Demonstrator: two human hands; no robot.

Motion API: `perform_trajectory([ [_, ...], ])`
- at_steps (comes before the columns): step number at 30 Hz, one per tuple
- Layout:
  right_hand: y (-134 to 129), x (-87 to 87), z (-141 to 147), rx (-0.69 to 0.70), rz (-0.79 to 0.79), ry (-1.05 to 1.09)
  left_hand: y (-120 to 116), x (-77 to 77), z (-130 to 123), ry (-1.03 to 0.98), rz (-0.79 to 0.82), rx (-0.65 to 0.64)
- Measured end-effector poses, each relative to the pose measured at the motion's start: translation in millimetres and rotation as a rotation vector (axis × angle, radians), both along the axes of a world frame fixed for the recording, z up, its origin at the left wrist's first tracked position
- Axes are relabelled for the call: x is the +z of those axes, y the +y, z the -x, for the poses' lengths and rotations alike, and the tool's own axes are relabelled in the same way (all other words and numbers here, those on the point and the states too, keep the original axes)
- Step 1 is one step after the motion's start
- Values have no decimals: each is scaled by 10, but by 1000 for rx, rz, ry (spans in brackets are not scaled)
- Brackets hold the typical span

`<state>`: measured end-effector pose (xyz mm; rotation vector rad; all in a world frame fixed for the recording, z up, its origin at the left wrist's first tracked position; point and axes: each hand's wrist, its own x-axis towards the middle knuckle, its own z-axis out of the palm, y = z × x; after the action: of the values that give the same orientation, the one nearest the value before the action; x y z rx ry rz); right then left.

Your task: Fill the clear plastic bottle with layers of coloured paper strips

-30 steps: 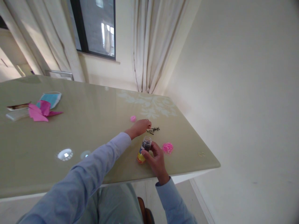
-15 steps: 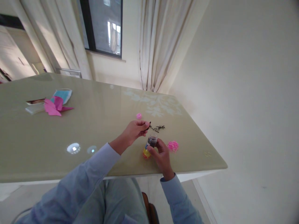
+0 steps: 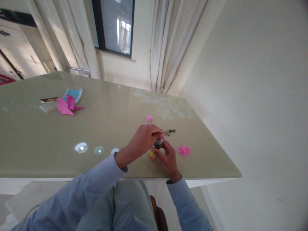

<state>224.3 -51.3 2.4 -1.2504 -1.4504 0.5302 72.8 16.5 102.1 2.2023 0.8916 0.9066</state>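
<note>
A small clear jar [image 3: 157, 144] with dark contents and a yellow-orange lower part stands slightly tilted near the table's front edge. My right hand [image 3: 167, 157] grips it from the right side. Over the jar's mouth is my left hand [image 3: 146, 138], its fingers pressed together; what they hold, if anything, is hidden. Just beyond, a loose pile of black bands [image 3: 170, 132] lies on the table. A pink bundle of bands [image 3: 184, 151] is to the right of my right hand. A small pink round cap [image 3: 149, 118] sits behind my left hand.
On the table [image 3: 108, 112], at the far left, are a pink folded paper [image 3: 67, 105], a blue face mask [image 3: 74, 94], a clear packet [image 3: 47, 107] and a thin brown-and-white item [image 3: 48, 100]. A wall stands at the right.
My left hand has moved from beside the black pile to over the jar's mouth. The black strands seen in its fingertips are now out of sight. The view has shifted slightly left.
</note>
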Motion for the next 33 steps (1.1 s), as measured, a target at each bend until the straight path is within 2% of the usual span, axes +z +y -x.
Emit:
perform_trajectory([
  [6,62,79,56,43,-68,-104,130,234,137,333,12,-162],
  [9,86,101,99,51,-68,-104,220,322,167,421,-50,-235],
  [14,99,101,143,53,-42,-98,313,321,185,418,-143,-270],
  [20,109,95,140,52,-25,-103,293,323,205,471,-263,-278],
  [28,132,63,121,64,-46,-90,298,345,218,455,-267,-189],
  [33,129,53,139,78,-44,-51,307,397,198,400,-203,-258],
])
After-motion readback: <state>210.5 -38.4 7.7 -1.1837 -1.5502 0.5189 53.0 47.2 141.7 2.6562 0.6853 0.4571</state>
